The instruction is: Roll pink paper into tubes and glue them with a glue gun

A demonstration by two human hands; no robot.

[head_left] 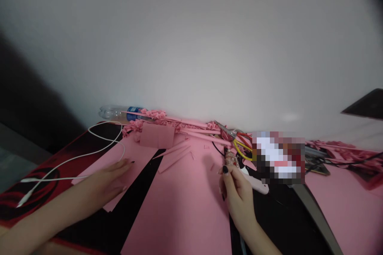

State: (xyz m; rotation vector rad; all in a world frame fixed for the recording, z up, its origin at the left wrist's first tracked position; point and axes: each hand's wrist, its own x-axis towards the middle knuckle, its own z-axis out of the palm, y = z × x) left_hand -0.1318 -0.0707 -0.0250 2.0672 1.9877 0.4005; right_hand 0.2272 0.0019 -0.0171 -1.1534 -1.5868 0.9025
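Note:
My left hand (109,177) lies flat and open on a pink paper sheet (182,203), fingers stretched toward the right. My right hand (236,191) is closed around a pink glue gun (254,183), whose nozzle end with a patterned wrap (231,159) points away from me over the sheet. Loose pink paper strips (173,157) lie between the two hands. A folded pink rectangle (157,135) rests further back.
A white cable (98,143) loops across the dark red and black mat at left. A plastic water bottle (119,112) lies against the white wall. Rolled pink sticks (203,135), paper flowers, scissors with yellow and red handles (241,143) and dark cables crowd the back right.

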